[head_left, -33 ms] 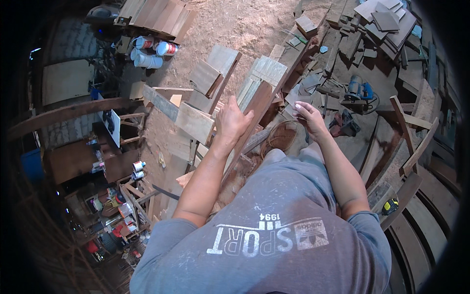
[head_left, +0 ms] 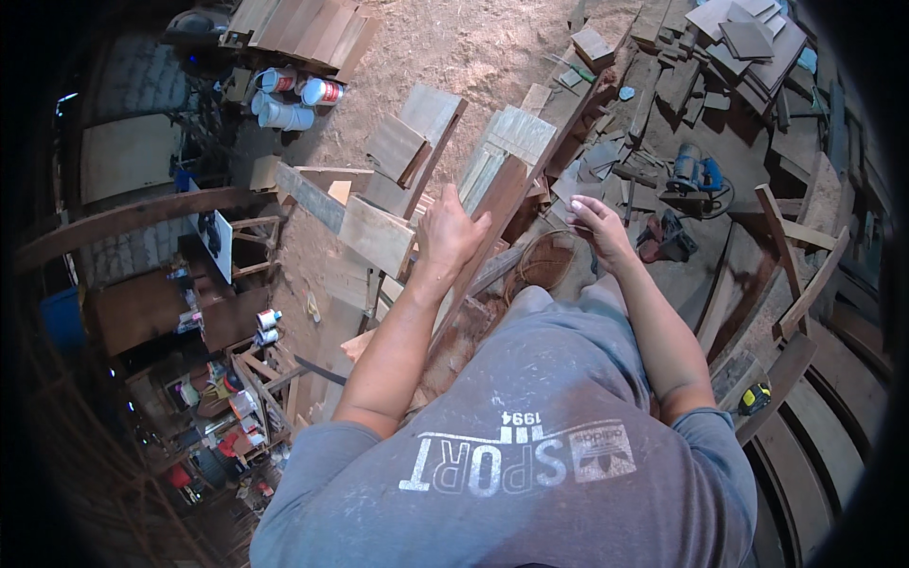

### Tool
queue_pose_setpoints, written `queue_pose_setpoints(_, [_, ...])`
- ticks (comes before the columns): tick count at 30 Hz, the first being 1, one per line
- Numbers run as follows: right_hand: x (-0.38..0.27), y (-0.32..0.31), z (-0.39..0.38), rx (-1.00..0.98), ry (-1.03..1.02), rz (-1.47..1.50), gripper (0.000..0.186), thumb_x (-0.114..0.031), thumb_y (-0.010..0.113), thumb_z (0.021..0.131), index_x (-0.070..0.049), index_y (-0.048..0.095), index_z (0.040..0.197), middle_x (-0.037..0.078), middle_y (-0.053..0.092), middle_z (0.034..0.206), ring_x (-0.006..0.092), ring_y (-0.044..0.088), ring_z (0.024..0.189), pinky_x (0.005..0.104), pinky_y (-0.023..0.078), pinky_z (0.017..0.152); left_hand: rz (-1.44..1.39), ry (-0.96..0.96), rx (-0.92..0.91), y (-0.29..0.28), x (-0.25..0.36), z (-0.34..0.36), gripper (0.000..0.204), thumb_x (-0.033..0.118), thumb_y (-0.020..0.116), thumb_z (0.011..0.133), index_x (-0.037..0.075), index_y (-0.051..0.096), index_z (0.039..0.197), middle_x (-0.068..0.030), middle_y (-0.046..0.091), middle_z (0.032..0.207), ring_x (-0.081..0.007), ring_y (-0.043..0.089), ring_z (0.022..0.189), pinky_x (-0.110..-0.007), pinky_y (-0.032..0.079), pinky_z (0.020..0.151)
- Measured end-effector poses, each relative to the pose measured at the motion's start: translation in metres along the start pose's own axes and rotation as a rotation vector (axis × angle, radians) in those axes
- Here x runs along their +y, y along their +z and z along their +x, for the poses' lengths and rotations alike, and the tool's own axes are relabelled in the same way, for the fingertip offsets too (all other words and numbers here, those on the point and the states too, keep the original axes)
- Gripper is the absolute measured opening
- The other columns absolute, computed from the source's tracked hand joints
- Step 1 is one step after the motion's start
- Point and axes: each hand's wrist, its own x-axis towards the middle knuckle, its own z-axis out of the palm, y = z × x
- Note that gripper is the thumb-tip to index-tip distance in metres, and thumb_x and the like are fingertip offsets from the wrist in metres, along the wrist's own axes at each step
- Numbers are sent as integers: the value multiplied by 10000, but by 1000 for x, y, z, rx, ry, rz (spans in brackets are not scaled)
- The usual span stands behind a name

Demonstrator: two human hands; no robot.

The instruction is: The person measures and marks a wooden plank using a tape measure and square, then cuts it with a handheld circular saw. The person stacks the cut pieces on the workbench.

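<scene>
My left hand (head_left: 449, 232) is over a long brown plank (head_left: 497, 199) at the centre, fingers curled at its left side and partly hidden, thumb out across it. Pale thin wood pieces (head_left: 516, 133) lie stacked at that plank's far end. To the right, my right hand (head_left: 587, 218) is raised with thumb and fingers pinched round something small that I cannot make out. Below it a round tan item (head_left: 535, 270), too unclear to name, lies beside my legs. Short boards (head_left: 374, 232) rest on a wooden frame (head_left: 308, 199) left of my left hand.
A blue power tool (head_left: 696, 175) and a dark tool (head_left: 661, 244) lie right among offcuts. Board piles (head_left: 743, 43) and a leaning frame (head_left: 786, 251) flank the right; a tape measure (head_left: 756, 398) is lower right. Buckets (head_left: 284, 115) sit upper left, a cluttered workbench (head_left: 227, 322) at left.
</scene>
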Motion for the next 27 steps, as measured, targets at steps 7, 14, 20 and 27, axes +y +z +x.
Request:
queue_pose_setpoints(7, [23, 10, -2, 77, 17, -28, 401, -355, 785, 1044, -71, 732, 1321, -9, 734, 1050, 79, 683, 959, 256, 541, 826, -27, 1, -28, 0, -1, 2, 593, 353, 880, 853, -48, 624, 1207, -331, 766, 1089, -511, 749, 1071, -571, 591, 962])
queue_pose_setpoints(14, [11, 29, 1, 22, 5, -175, 363, -339, 767, 1061, -42, 739, 1267, -2, 727, 1066, 94, 679, 964, 270, 559, 854, -11, 28, -40, -5, -4, 5, 627, 368, 892, 843, -54, 630, 1225, -340, 765, 1096, -523, 745, 1076, -574, 593, 981])
queue_pose_setpoints(20, [-19, 64, -12, -69, -118, -155, 551, -392, 818, 1013, 27, 703, 1352, 64, 738, 1147, 127, 697, 996, 280, 571, 871, -463, 5, -178, -29, -22, 27, 734, 377, 980, 767, -76, 687, 1264, -254, 802, 1058, -344, 802, 1034, -454, 640, 920])
queue_pose_setpoints(27, [-70, 123, -52, -119, -163, -126, 709, -329, 892, 929, 107, 637, 1427, 178, 725, 1338, 233, 725, 1192, 344, 606, 1010, -1210, 81, -652, -16, -38, 50, 736, 251, 934, 853, -67, 613, 1435, -180, 726, 1352, -248, 704, 1257, -393, 544, 1130])
